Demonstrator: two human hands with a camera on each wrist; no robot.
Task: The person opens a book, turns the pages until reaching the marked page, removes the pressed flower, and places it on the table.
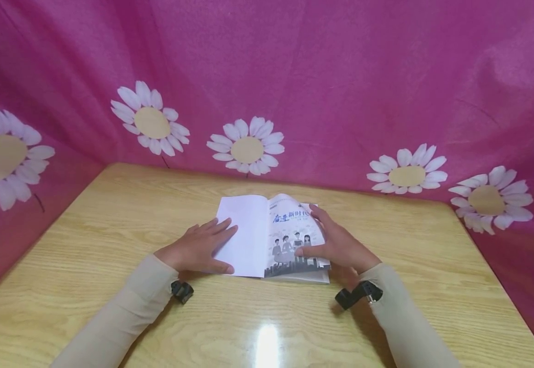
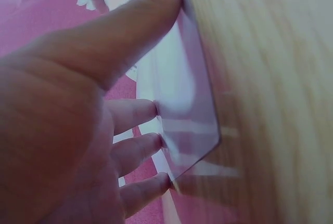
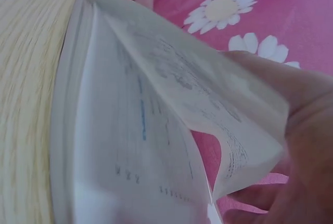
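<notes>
An open book (image 1: 244, 235) lies on the table with a blank white page on its left side. My left hand (image 1: 198, 248) rests on that side, fingers spread and thumb near the bottom edge; the left wrist view shows its fingertips touching the page (image 2: 171, 94). On the right side is a title page (image 1: 290, 230) with blue lettering and grey cartoon figures. My right hand (image 1: 340, 245) holds this leaf between thumb and fingers. Seen from the right wrist, the leaf (image 3: 208, 94) curves up, away from a printed page (image 3: 135, 135) beneath.
The book sits on a wooden table (image 1: 258, 312) with a light reflection near the front. A pink cloth (image 1: 322, 92) with white daisies hangs behind and around it. Black wrist cameras (image 1: 182, 291) are strapped over the beige sleeves (image 1: 124, 306).
</notes>
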